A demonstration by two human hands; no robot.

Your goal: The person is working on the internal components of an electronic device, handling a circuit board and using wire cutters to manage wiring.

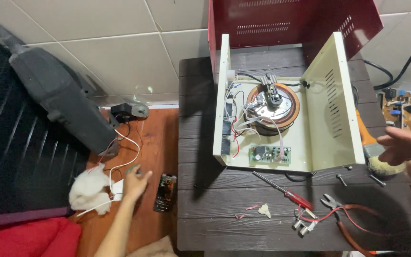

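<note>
Care suits the left hand (136, 181), fingers spread and grasping nothing, reaching over the white wires (120, 183) beside the cotton wad (89, 190), while the right hand (405, 147) hovers loose, empty

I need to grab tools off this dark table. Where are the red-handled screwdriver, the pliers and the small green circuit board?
red-handled screwdriver (299, 199), head view, on its red handle.
pliers (331, 202), head view, on the metal jaws.
green circuit board (270, 154), head view, on the board's middle.
</note>
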